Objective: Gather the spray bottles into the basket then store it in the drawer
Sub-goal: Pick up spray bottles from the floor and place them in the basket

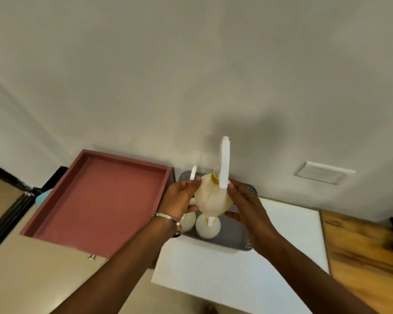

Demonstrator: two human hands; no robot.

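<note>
Cream plastic spray bottle (212, 199) held over the grey basket (247, 243), clasped from both sides: left hand (179, 198) with fingers curled on its left flank, right hand (243, 200) with fingers fairly straight along the right flank and thumb under the base. Bottle's long axis is roughly upright, white trigger head (225, 164) on top, yellow collar just below it, body slightly tilted toward the camera. It sits directly above the basket, not yet in it as far as I can judge.

Already in the basket: two more cream bottles, one (208, 226) right under the held one, another (188, 220) partly hidden behind the left wrist; a third white nozzle (193, 172) pokes up at the basket's far left.

Basket stands on a white surface (236, 279). Open reddish drawer (104, 200) lies just left of the basket, so the left hand is the nearer one to it.

Next move, judged: straight down into the basket's free right part, keeping the bottle upright; the drop is short, both hands equally near.
</note>
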